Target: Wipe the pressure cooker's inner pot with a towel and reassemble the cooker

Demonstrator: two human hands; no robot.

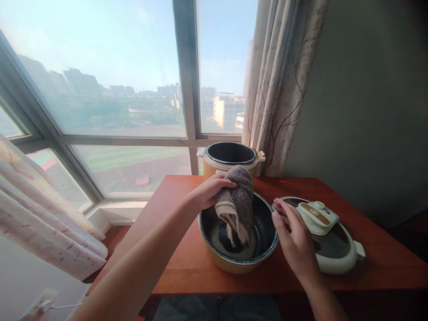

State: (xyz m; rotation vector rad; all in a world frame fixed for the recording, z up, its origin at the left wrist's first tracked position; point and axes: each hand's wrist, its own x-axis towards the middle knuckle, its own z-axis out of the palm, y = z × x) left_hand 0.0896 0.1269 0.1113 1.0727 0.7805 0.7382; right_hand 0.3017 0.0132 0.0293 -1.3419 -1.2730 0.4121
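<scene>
A grey-brown towel (239,191) hangs bunched from my left hand (216,189), which is closed on its left side. The towel's loose lower end dangles inside a dark-lined inner pot (234,266) with a yellowish outside, standing near the table's front edge. Beside the pot's right rim, my right hand (292,227) has its fingers stretched out and holds nothing; whether a fingertip touches the rim I cannot tell. Directly behind is a cooker body (209,167) with a dark opening, its front partly covered by the towel and my left hand.
A round cooker lid (334,249) with a white handle block lies on the reddish-brown table (377,249), right of my right hand. Past the table's far side stand a window and a curtain (277,89). A socket with a cord (45,303) is low at left.
</scene>
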